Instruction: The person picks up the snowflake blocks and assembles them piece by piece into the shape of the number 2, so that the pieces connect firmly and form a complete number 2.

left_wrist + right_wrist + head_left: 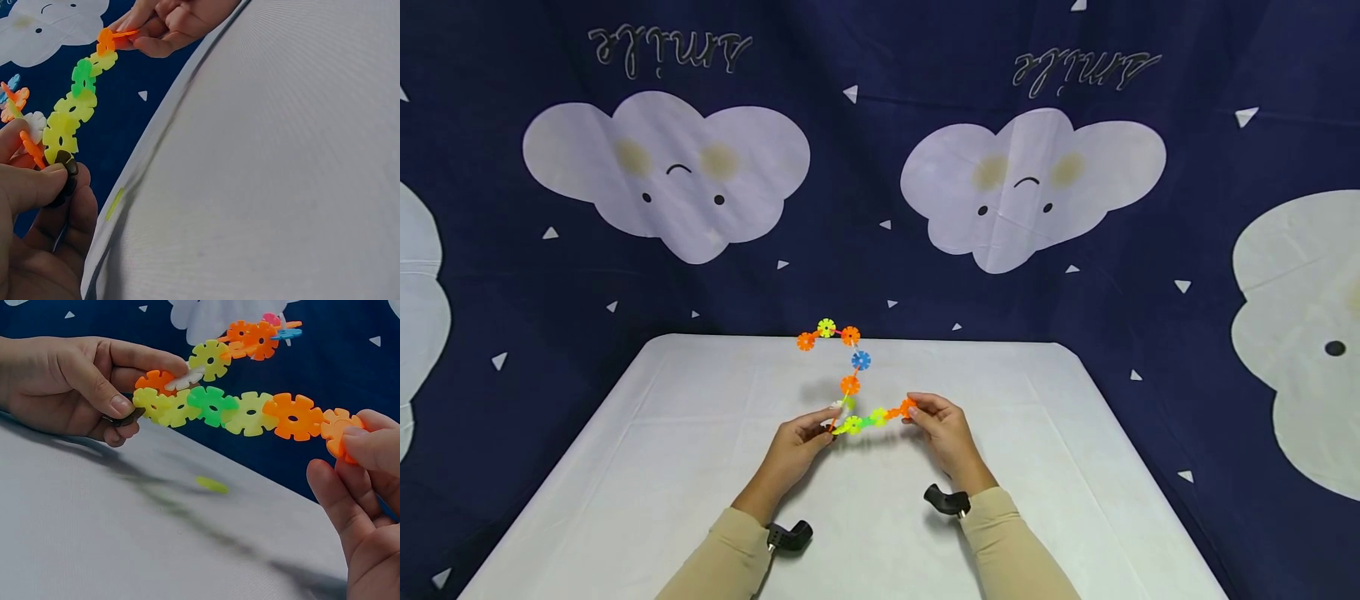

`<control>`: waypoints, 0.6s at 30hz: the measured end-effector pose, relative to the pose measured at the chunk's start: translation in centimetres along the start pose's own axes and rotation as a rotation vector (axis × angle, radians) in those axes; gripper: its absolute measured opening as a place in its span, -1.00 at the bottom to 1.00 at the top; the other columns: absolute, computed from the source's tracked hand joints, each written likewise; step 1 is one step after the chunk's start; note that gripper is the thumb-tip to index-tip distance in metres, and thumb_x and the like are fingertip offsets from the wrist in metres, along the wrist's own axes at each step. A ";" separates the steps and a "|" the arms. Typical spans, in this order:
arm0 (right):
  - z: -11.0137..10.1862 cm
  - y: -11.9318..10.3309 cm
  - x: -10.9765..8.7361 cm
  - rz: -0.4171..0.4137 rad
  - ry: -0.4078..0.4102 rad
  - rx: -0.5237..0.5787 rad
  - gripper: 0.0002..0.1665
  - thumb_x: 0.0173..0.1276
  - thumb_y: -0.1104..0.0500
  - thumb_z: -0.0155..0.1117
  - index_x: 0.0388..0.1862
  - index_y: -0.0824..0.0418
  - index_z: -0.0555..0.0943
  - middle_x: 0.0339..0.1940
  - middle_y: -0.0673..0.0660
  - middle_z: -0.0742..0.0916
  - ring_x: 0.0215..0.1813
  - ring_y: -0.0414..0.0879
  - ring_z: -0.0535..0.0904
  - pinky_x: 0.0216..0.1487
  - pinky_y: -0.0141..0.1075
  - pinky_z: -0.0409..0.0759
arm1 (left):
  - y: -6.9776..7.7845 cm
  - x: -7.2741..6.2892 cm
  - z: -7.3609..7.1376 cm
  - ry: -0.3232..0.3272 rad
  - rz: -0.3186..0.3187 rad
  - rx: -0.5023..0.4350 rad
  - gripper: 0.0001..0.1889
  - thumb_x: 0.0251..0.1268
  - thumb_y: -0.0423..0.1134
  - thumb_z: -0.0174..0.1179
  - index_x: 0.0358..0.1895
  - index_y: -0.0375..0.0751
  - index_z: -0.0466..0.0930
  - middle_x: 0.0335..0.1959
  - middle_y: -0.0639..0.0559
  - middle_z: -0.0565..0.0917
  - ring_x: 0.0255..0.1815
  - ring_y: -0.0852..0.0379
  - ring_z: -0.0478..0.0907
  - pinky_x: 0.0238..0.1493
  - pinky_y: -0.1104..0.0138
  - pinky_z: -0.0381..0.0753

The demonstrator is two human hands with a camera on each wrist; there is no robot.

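A chain of notched plastic snowflake discs (213, 407) hangs between the two hands, above the white table. My left hand (795, 448) pinches a black disc (64, 164) at the bend of the chain, between thumb and fingers. At one end, my right hand (946, 435) pinches an orange disc (341, 434). Yellow, green and orange discs link the two hands. From the left hand the other branch curves up and away, through a white disc (186, 379), orange ones and a blue disc (861, 360). Its far end shows an orange disc (806, 342), free of both hands.
A single yellow-green disc (212, 484) lies on the white table (700, 467) beneath the chain. Behind the table's far edge hangs a dark blue cloth (850, 283) with printed clouds. A black wrist mount (791, 537) sticks out from the left sleeve, another (947, 501) from the right.
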State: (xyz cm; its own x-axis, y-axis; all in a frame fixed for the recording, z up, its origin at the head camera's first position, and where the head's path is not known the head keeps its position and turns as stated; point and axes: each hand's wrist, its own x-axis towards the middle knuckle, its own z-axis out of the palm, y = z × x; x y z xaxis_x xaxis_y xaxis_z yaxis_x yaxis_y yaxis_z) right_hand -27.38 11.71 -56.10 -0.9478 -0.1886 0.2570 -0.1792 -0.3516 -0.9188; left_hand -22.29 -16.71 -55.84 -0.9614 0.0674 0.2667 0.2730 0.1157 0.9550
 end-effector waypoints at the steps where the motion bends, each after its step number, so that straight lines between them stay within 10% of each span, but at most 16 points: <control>1: 0.0 0.0 0.0 0.001 0.002 0.011 -0.54 0.50 0.54 0.23 0.26 0.80 0.39 -0.11 0.17 0.75 -0.12 -0.03 0.72 0.01 -0.19 0.76 | 0.0 0.0 0.0 -0.001 -0.001 0.005 -0.56 0.30 -0.66 0.32 0.21 -0.30 0.74 0.27 -0.14 0.67 -0.11 0.02 0.62 -0.14 0.39 0.64; 18: 0.1 0.0 0.1 -0.023 0.026 0.065 -0.61 0.47 0.59 0.20 0.20 0.80 0.43 -0.15 0.17 0.77 -0.13 -0.07 0.72 -0.06 -0.25 0.77 | -0.3 0.0 0.0 -0.006 0.012 -0.009 -0.57 0.32 -0.64 0.31 0.22 -0.31 0.74 0.28 -0.16 0.66 -0.05 0.00 0.65 -0.09 0.41 0.64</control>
State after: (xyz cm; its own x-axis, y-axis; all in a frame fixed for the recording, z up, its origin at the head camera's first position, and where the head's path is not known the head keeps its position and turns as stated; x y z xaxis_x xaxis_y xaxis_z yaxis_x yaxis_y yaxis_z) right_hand -27.40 11.55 -56.07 -0.9502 -0.1565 0.2694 -0.1844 -0.4143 -0.8912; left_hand -22.40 -16.77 -56.14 -0.9577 0.0743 0.2779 0.2847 0.1064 0.9527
